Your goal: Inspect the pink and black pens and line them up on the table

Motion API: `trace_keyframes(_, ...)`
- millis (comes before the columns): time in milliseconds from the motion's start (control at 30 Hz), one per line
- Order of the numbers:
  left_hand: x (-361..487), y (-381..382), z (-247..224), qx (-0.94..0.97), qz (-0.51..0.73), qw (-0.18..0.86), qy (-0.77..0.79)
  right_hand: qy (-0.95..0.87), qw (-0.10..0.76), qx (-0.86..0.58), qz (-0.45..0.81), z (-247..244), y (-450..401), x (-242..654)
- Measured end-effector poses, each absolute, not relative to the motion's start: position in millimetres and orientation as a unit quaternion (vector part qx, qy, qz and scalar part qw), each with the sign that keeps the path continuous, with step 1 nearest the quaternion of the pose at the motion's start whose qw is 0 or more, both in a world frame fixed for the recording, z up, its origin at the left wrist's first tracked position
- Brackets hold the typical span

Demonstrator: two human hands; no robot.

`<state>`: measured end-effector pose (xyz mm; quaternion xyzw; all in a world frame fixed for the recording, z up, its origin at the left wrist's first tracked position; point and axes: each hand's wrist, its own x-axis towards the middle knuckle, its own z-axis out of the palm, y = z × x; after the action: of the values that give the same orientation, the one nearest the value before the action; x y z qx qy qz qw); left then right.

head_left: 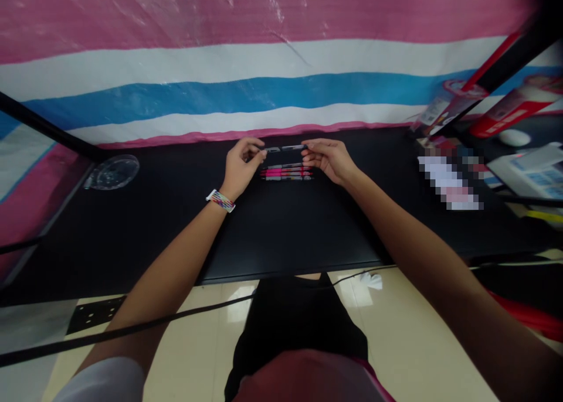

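Note:
Between my two hands a dark pen [285, 148] with a clear barrel lies level, just above or on the desk; I cannot tell which. My left hand [243, 163] pinches its left end, and my right hand [329, 157] grips the right end with bent fingers. Right below it, closer to me, several pens [287, 172] lie side by side in a row on the black desk, some pink and some dark. A patterned band [221, 200] circles my left wrist.
On the left of the black desk [285, 232] sits a clear round plastic dish [115, 172]. To the right stand a clear canister [448, 106], a red canister [510, 109], a white mouse [514, 137] and a blurred-out paper [451, 182]. Striped sheeting [264, 97] hangs behind.

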<state>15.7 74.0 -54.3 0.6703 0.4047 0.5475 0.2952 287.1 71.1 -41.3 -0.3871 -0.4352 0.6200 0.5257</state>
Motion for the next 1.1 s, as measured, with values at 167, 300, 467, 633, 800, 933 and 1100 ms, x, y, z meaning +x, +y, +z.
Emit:
trace_keyframes(167, 13, 80, -58, 0.665, 0.538, 0.305, 0.418, -0.437, 0.524, -0.367, 0.632, -43, 71, 287)
trace_keyframes(300, 12, 83, -61, 0.654, 0.549, 0.327, 0.405, -0.432, 0.528, -0.385, 0.622, -42, 71, 286)
trace_keyframes(467, 10, 82, -59, 0.657, 0.528, 0.306, 0.443, -0.446, 0.528, -0.377, 0.617, -42, 70, 285)
trace_keyframes(633, 8, 87, -63, 0.634, 0.544, 0.298, 0.462, -0.457, 0.539, -0.363, 0.607, -44, 71, 286)
trace_keyframes(800, 4, 93, -70, 0.615, 0.577, 0.323, 0.428, -0.45, 0.559, -0.385, 0.58, -43, 72, 288)
trace_keyframes(933, 2, 94, -72, 0.61, 0.584, 0.312, 0.436, -0.429, 0.582, -0.418, 0.549, -43, 76, 290)
trace_keyframes(1100, 1, 94, -71, 0.599, 0.588, 0.312, 0.445, -0.413, 0.593, -0.443, 0.531, -43, 77, 292)
